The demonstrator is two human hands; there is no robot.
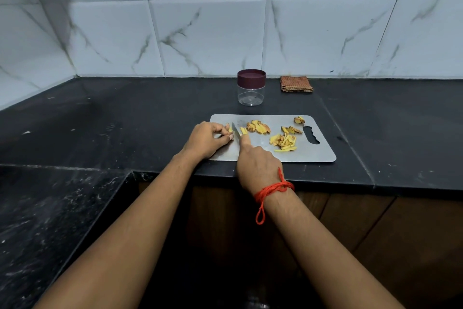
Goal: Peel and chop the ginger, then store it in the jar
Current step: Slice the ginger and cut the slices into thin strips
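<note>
A steel cutting board (315,150) lies on the black counter. At its left end my left hand (208,139) pinches a small yellow ginger piece (229,129) against the board. My right hand (258,165) grips a knife (236,132) whose blade stands on the board just right of that piece, with cut ginger strips (243,130) beside it. Peeled ginger slices (258,127) and a heap of chopped strips (284,142) lie mid-board. A clear jar (251,88) with a maroon lid on stands behind the board.
Ginger peel scraps (292,130) and another bit (299,120) lie near the board's handle slot (311,135). A folded brown checked cloth (296,84) sits by the tiled wall at the back. The counter drops to a lower black ledge (50,208) on the left.
</note>
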